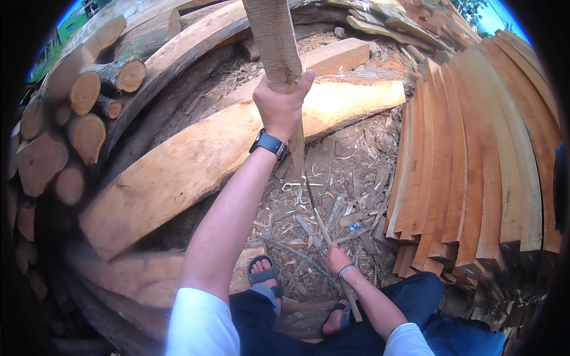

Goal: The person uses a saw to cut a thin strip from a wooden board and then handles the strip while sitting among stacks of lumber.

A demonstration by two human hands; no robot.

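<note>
My left hand [280, 105] is closed around a rough wooden board [272, 41], its thumb along one face. The board runs from the top edge down to a narrow, tapered lower end. My right hand [337, 259] grips a tool with a long wooden handle [322, 230] and a thin, dark, blade-like end. That dark end is at the board's lower tip; whether they touch I cannot tell. Pale curled shavings lie on the ground by the tip.
A thick sawn slab [178, 163] lies slanting behind my left arm. Cut logs [85, 93] are piled at the left, stacked planks [469, 154] at the right. My sandalled feet [263, 273] rest near wood scraps, and another beam [338, 56] lies farther off.
</note>
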